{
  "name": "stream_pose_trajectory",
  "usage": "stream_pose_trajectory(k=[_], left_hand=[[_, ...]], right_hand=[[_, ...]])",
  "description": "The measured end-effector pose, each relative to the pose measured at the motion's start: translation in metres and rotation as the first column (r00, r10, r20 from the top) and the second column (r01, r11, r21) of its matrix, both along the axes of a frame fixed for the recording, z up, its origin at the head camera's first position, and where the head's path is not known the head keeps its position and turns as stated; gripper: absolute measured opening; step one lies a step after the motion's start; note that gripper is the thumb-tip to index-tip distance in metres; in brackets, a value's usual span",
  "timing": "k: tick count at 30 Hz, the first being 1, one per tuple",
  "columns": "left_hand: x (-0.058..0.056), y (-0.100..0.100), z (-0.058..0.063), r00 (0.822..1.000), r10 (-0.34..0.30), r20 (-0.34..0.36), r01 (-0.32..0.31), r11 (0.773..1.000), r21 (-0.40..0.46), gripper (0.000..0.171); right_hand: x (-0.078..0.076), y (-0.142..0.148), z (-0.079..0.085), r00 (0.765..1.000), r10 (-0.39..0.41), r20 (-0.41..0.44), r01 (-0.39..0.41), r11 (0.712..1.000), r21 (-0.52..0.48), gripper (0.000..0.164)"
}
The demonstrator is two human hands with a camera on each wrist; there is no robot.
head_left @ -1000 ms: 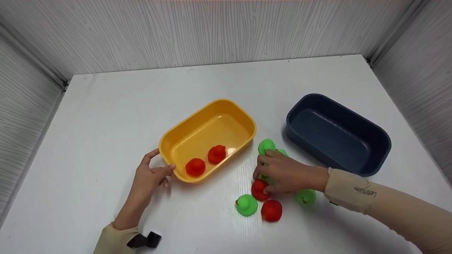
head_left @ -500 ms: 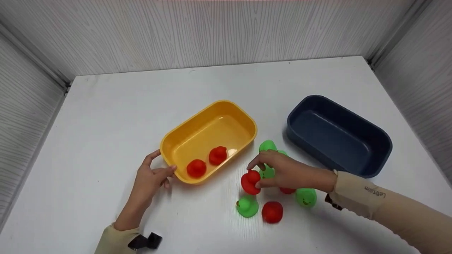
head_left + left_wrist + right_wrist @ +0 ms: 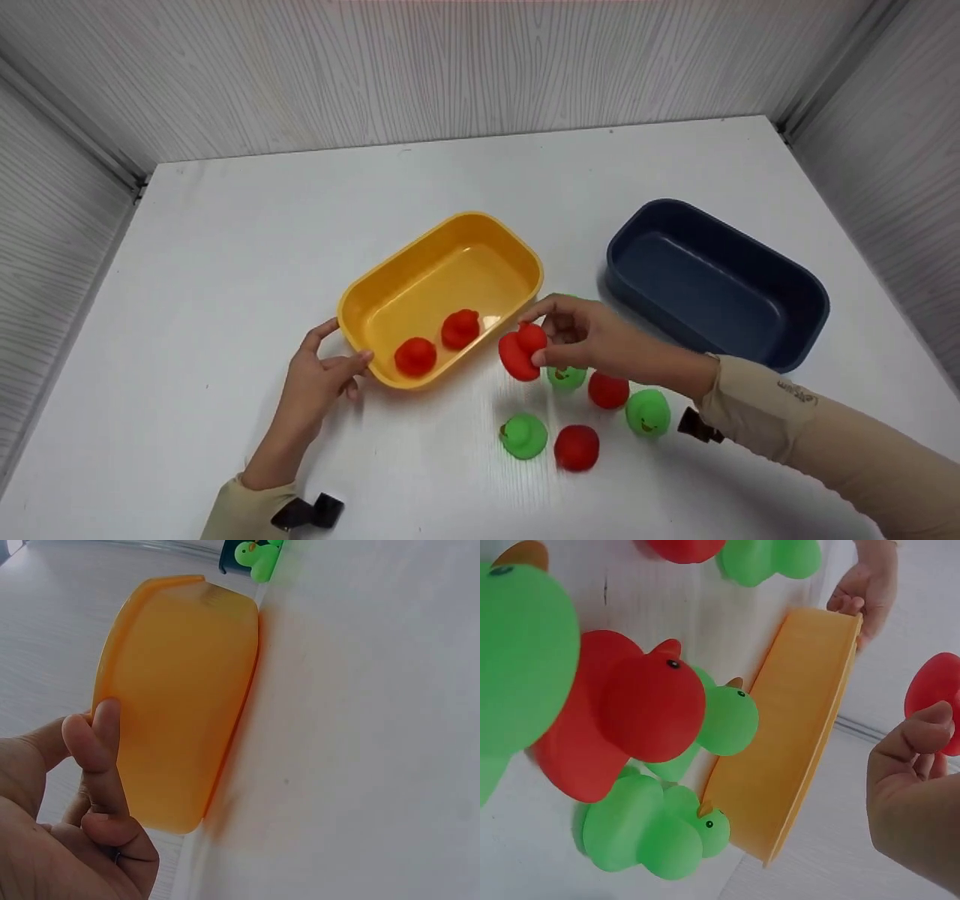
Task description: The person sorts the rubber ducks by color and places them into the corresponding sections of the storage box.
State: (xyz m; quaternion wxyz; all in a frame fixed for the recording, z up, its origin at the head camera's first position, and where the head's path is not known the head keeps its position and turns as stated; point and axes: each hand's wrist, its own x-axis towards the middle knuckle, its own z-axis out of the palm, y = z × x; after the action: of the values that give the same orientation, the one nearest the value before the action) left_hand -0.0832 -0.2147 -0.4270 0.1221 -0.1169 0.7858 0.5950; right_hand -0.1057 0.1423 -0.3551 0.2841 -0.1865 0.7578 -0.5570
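My right hand [image 3: 592, 337] pinches a red rubber duck [image 3: 517, 354] between thumb and fingers, lifted off the table just beside the yellow tub [image 3: 450, 371]. In the right wrist view that red duck [image 3: 934, 686] shows at the right edge, partly cut off. My left hand [image 3: 315, 382] grips the tub's left corner, thumb on the rim. Two other red ducks [image 3: 415, 356] sit inside the tub along its near wall. Loose on the table are several green ducks [image 3: 523, 436] and two red ones [image 3: 577, 448]; some green ducks are partly hidden under my right hand.
A dark blue tub [image 3: 712, 285] stands at the right, behind my right forearm, with a bare floor inside. White grained panels [image 3: 465, 67] enclose the table [image 3: 262, 240] at the back and sides.
My right hand has taken a red duck from among the others and raised it toward the yellow tub. The left hand and both tubs have stayed in place.
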Motion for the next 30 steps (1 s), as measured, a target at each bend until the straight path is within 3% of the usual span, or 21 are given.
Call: stream_pose_trajectory(k=[6, 12, 19, 30], left_hand=[[-0.001, 0.000, 0.001, 1.000, 0.003, -0.004, -0.003, 1.000, -0.007, 0.068], [-0.001, 0.000, 0.000, 1.000, 0.006, -0.003, -0.006, 1.000, -0.008, 0.068], [-0.001, -0.001, 0.000, 1.000, 0.000, 0.001, 0.000, 1.000, -0.013, 0.069], [-0.001, -0.001, 0.001, 1.000, 0.000, 0.006, 0.000, 1.000, -0.007, 0.070]], right_hand=[[-0.014, 0.001, 0.003, 0.992, -0.109, 0.061, 0.110, 0.994, -0.009, 0.044], [-0.026, -0.001, 0.008, 0.984, -0.175, 0.029, 0.175, 0.985, -0.003, 0.047], [-0.041, -0.011, 0.010, 0.980, -0.191, -0.047, 0.191, 0.982, -0.008, 0.043], [-0.069, -0.038, 0.007, 0.968, -0.168, -0.184, 0.185, 0.980, 0.076, 0.041]])
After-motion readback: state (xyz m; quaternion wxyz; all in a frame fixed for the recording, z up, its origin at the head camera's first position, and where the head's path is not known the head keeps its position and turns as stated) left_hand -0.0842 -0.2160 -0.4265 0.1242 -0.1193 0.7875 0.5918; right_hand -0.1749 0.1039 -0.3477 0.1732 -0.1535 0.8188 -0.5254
